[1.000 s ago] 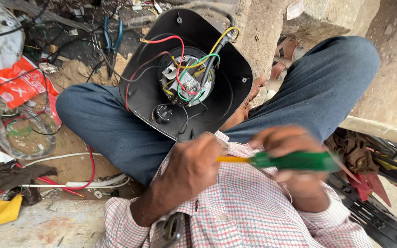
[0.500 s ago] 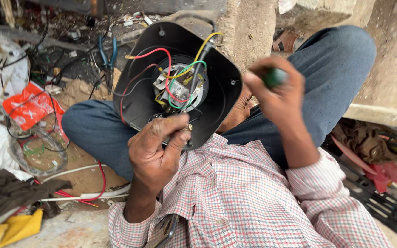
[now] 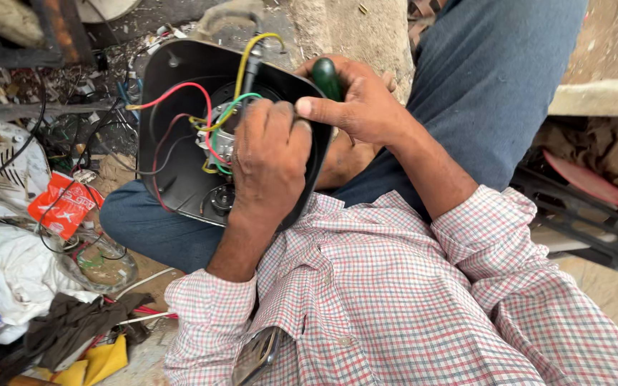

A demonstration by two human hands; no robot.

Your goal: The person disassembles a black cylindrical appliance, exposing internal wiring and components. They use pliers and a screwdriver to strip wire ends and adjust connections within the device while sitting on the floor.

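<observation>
A black plastic appliance housing rests open side up on my lap, between my knees in blue jeans. Red, yellow, green and black wires run to a small metal part at its middle. My left hand reaches into the housing, fingers down on the wired part, and covers most of it. My right hand is at the housing's far right rim, closed around the green handle of a screwdriver. The screwdriver's shaft is hidden behind my left hand.
On the ground to the left lie a red packet, a round clear glass lid, white cloth, a dark rag, yellow cloth and tangled cables. A phone sits in my shirt pocket. Black and red parts lie at right.
My left hand has gone from above my lap into the housing. My right hand has brought the screwdriver down and left to the housing's rim. The camera has moved closer.
</observation>
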